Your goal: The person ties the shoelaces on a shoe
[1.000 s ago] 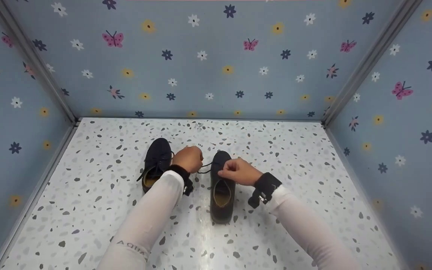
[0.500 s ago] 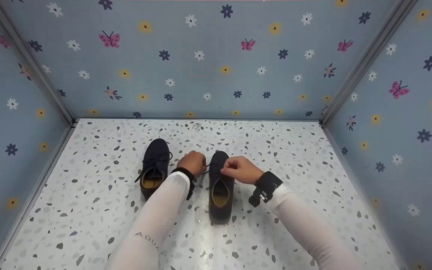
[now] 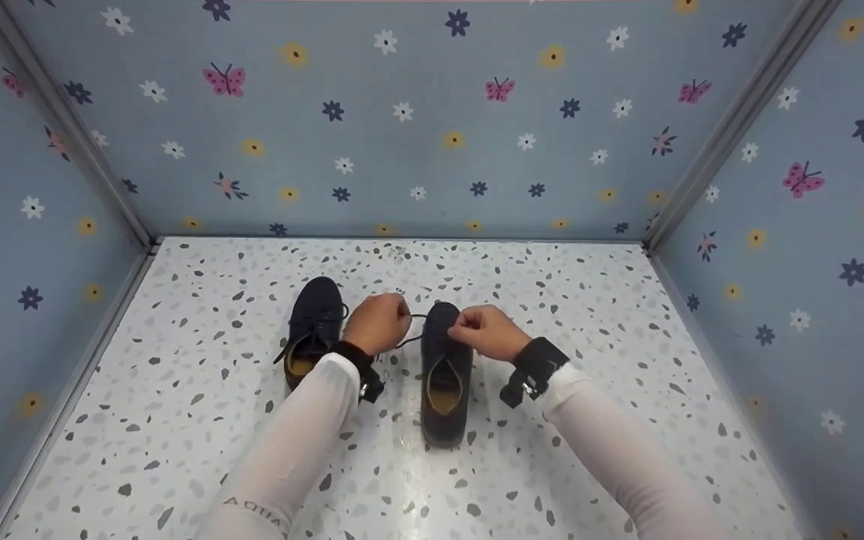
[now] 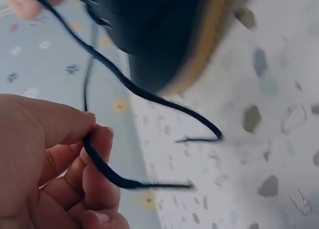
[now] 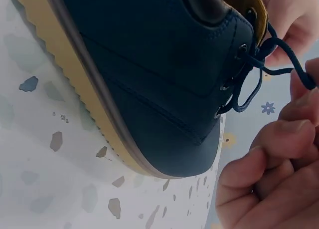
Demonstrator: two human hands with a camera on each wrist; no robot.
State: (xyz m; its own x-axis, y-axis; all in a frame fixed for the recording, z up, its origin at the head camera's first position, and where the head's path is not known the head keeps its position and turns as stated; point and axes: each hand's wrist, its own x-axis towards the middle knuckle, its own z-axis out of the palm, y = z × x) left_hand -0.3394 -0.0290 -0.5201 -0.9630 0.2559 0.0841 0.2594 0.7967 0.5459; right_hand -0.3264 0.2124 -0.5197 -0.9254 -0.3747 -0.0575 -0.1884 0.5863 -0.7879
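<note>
A dark shoe (image 3: pixel 445 427) stands on the floor between my hands, its toe pointing away and its opening showing a tan lining. My left hand (image 3: pixel 378 324), on its left side, pinches a dark shoelace (image 4: pixel 102 166) between thumb and fingertip, with a short end hanging past. On the other side, my right hand (image 3: pixel 492 332) pinches the lace (image 5: pixel 295 64) close above the eyelets. A loop and crossed strands show at the tongue in the right wrist view. Another length of lace droops from the right fingertips (image 4: pixel 25 2) in the left wrist view.
A second dark laced shoe (image 3: pixel 318 296) stands to the left, partly covered by my left wrist. Speckled white floor (image 3: pixel 552 465) surrounds both shoes. Blue panels (image 3: pixel 417 112) with flowers and butterflies enclose it at the back and both sides.
My left hand first moved right towards the shoe, then back left and slightly up, with the lace drawn out between. My right hand shifted slightly to the right. Both shoes stay put.
</note>
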